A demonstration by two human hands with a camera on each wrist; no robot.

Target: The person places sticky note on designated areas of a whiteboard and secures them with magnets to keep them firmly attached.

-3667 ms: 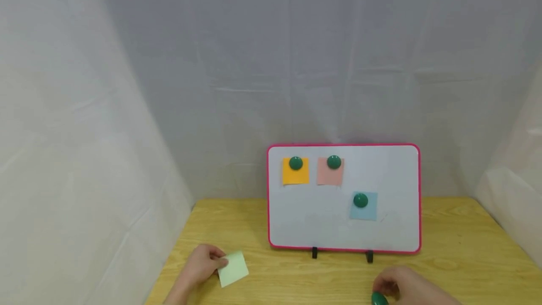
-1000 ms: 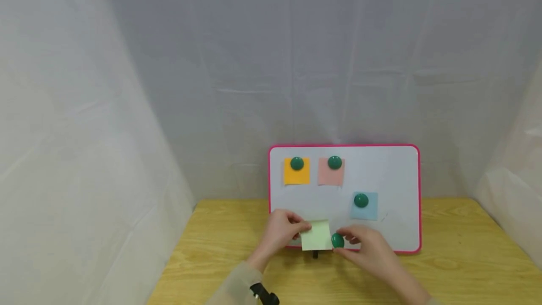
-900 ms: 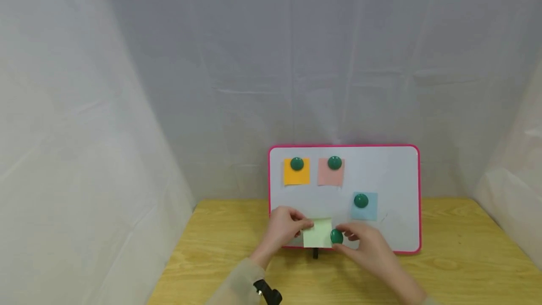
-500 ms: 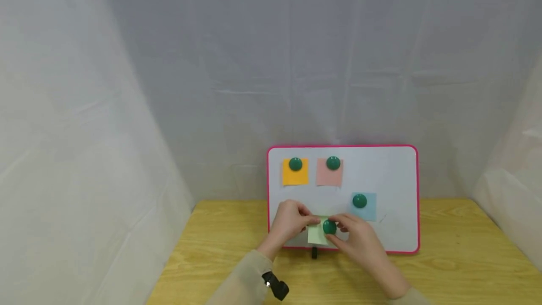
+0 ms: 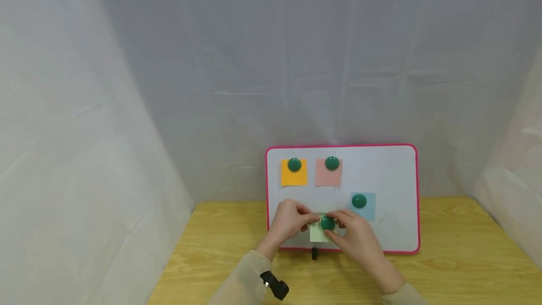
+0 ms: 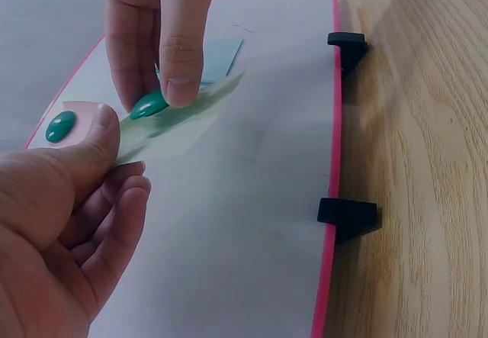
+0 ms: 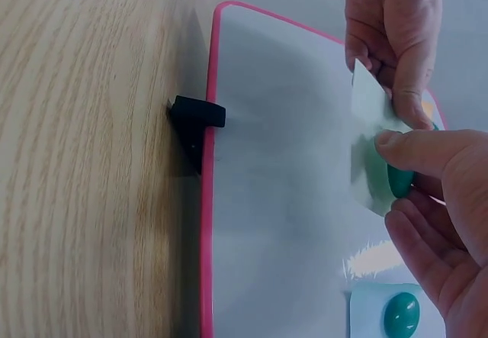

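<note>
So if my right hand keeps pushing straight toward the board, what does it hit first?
Probably the green note: the right hand pinches the green magnet just before it, the whiteboard behind. Any gap is unclear.

Soft, even light fills all three views, diffused by the pale fabric backdrop (image 5: 169, 84) — no hard-edged shadows in the head view. In the wrist views the whiteboard's black feet (image 6: 348, 217) throw blurred shadows onto the wooden table (image 7: 84, 162), so the light falls mostly from above. The whiteboard (image 5: 394, 178) has a faint sheen, and a small bright glare patch shows on it in the right wrist view. The green magnets (image 5: 359, 200) carry tiny highlights. The head view is moderately sharp, with slight bowing at its outer edges. Both wrist views go soft close up — the left hand (image 6: 61, 231) is blurred at the frame's bottom, and the right hand (image 7: 442, 223) likewise.
</note>
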